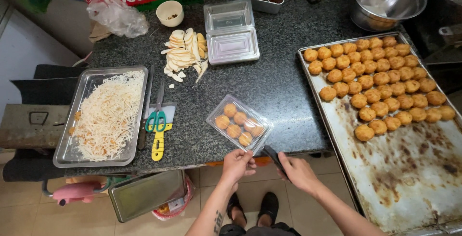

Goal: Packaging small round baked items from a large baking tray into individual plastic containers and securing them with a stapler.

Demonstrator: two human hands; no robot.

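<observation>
Pinched at its near corner by the left hand [237, 164], a clear plastic container [239, 124] of small golden pastries lies low in the middle of the frame, on the near edge of the dark granite counter [279, 87]; the right hand [297, 172] is closed around a slim dark tool [274, 157], whose kind I cannot tell, its tip just beside that same corner. The container's lid is shut and its long axis runs from upper left to lower right.

Left of it, scissors with green and yellow handles [157, 123] lie lengthwise, blades toward the top of the frame; further left sits a steel tray of shredded white strips [107, 115]. Above, near the upper middle, pale slices [185, 53] are heaped beside an open empty container [230, 31]. To the right, a large stained baking sheet [409, 168] carries rows of the same pastries across its upper half; a steel bowl [387, 0] stands in the upper right corner.
</observation>
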